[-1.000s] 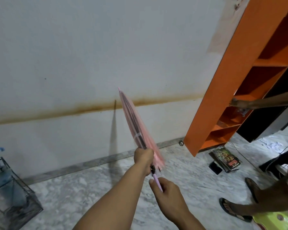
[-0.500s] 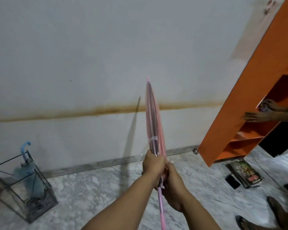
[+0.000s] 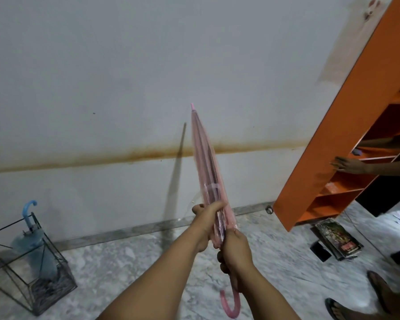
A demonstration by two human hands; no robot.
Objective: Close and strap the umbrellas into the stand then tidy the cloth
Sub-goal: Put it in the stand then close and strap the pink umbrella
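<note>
A closed pink see-through umbrella (image 3: 206,162) points up and away from me, its tip towards the wall. My left hand (image 3: 206,218) grips the folded canopy near its lower end. My right hand (image 3: 234,252) grips the shaft just below, above the pink hooked handle (image 3: 230,306). A loose clear strap hangs at the canopy beside my left hand. At the lower left, a wire umbrella stand (image 3: 30,269) holds a closed blue umbrella (image 3: 32,241) with its hook handle up.
An orange shelf unit (image 3: 333,139) leans at the right, and another person's hand (image 3: 346,165) and arm rest on it. Books (image 3: 337,241) and a dark phone lie on the marble floor below it. The person's sandalled feet (image 3: 365,301) are at the lower right.
The umbrella swung from leaning left to nearly upright. My right hand moved up the shaft close under my left. The view shifted so the stand and pink handle show fully.
</note>
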